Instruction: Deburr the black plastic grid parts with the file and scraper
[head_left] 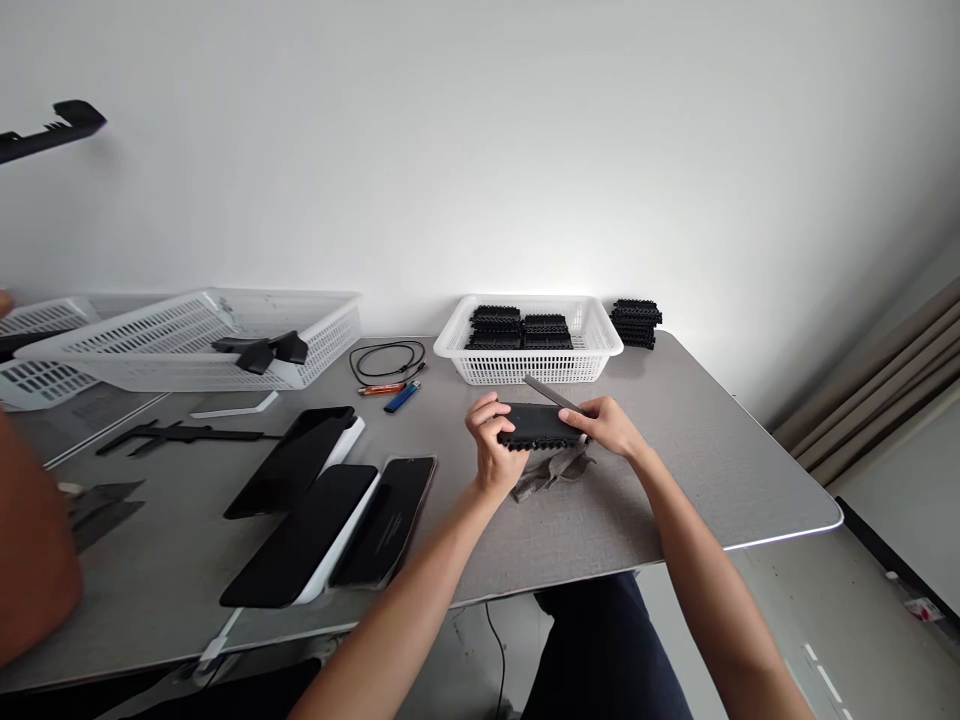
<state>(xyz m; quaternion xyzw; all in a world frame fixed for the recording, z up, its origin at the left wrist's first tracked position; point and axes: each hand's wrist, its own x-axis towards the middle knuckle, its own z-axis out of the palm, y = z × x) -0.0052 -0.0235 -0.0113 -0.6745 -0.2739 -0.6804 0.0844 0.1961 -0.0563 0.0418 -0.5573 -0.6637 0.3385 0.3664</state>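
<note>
My left hand (491,440) grips the left end of a flat black toothed plastic part (537,426) held just above the grey table (675,470). At the part's right end, my right hand (611,422) holds a thin grey blade-like tool (551,392) that lies slanted across the part's top. A crumpled grey cloth (551,470) lies on the table right under the part. Behind my hands a white basket (600,345) holds stacks of the same black parts (517,328), and one more stack of black parts (636,322) stands just to the right of the basket.
Three dark phones (330,510) lie propped on white stands at left of centre. A blue lighter (402,398), an orange lighter and a coiled black cable (386,358) lie behind them. Large white baskets (195,335) sit far left, and another person's arm (34,540) shows at the left edge.
</note>
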